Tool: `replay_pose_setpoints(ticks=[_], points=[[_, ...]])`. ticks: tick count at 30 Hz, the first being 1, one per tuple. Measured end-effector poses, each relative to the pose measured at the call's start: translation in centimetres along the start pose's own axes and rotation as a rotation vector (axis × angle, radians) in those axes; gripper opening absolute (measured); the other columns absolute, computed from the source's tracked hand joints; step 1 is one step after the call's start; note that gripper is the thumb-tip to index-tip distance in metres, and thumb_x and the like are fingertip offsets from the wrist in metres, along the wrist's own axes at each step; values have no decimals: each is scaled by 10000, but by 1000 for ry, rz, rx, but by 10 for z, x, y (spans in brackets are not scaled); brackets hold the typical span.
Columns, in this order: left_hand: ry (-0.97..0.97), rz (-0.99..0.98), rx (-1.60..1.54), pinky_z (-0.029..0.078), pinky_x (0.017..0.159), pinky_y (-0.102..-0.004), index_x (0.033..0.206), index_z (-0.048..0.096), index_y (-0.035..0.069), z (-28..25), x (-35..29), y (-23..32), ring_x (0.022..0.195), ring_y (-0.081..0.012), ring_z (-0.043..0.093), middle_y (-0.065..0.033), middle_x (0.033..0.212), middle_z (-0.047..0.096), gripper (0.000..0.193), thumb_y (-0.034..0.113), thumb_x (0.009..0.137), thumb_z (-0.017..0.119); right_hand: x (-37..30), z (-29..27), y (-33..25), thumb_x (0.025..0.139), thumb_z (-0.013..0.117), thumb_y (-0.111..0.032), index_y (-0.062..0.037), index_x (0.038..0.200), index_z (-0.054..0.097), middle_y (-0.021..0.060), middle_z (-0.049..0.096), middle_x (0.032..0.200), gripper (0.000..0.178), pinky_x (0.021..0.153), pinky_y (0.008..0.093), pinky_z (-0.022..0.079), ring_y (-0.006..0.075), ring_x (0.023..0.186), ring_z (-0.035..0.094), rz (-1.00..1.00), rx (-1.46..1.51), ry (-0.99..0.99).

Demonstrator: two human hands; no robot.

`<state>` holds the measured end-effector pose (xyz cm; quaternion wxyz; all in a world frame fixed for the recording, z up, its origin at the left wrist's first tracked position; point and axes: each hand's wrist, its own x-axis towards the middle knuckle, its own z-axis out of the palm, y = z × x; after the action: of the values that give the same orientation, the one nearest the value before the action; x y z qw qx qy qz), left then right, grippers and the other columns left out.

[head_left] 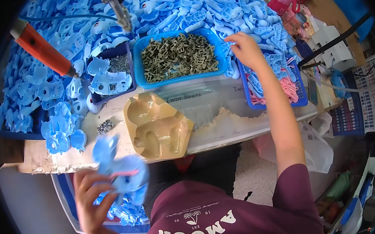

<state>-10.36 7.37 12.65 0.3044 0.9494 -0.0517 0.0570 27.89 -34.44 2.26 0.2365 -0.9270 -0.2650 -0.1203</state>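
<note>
At the table's near left edge, my left hand (92, 197) has its fingers curled at the side of a blue plastic toy body (130, 172). The toy is smeared by motion; a rounded head part and a pink strip show on it. My right hand (248, 50) reaches over the far side of the table, beside the right rim of a light-blue tray (137, 70) of metal clips (178, 58). Its fingers are bent and apart, close to loose blue plastic parts (229, 67), with nothing visible held.
A tan bear-shaped fixture (182, 137) lies before me. Blue parts (179, 7) are heaped behind the trays. An orange screwdriver (43, 47) hangs at left, near a dark screw tray (131, 79). Further right stands a blue basket (302, 92). Below the left edge is a bin (68, 201).
</note>
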Motion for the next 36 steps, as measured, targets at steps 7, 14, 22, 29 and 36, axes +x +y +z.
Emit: replay_pose_setpoints(ticks=[7,14,22,29,36], points=[[-47,-733,560,440,1004,-460,1021,696,16,-45,-138,-54,1122,-366,577,-149,1050,681,238,82,796,734,15,10,-9,757,739,-32,-96,992,702,112,582,1017,247,840,457,518,342,1032,608,-198,-431,-24],[48,-389,320,479,973,-470,1195,686,17,10,-44,-28,1090,-384,640,-176,1218,687,354,91,855,753,19,-26,-46,839,696,-70,-43,1159,592,149,628,879,338,659,440,509,322,727,645,58,-84,281],[77,348,-99,566,907,-424,1328,646,99,133,95,46,1058,-340,682,-133,1345,641,523,100,824,788,-65,-15,-148,992,661,-114,-84,1327,579,57,681,978,346,631,279,579,127,734,689,344,1073,-695],[247,537,-99,602,852,-363,1295,656,41,156,103,28,994,-287,709,-130,1322,661,501,54,812,790,-31,-28,-135,996,646,-152,-75,1350,614,85,725,1066,364,719,310,574,153,864,721,249,774,-674],[184,418,51,600,810,-351,1272,671,60,136,69,15,949,-243,704,-103,1278,683,488,53,799,793,94,-18,9,796,587,32,-85,1248,654,136,676,1245,472,939,458,516,384,1077,628,-371,-575,154]])
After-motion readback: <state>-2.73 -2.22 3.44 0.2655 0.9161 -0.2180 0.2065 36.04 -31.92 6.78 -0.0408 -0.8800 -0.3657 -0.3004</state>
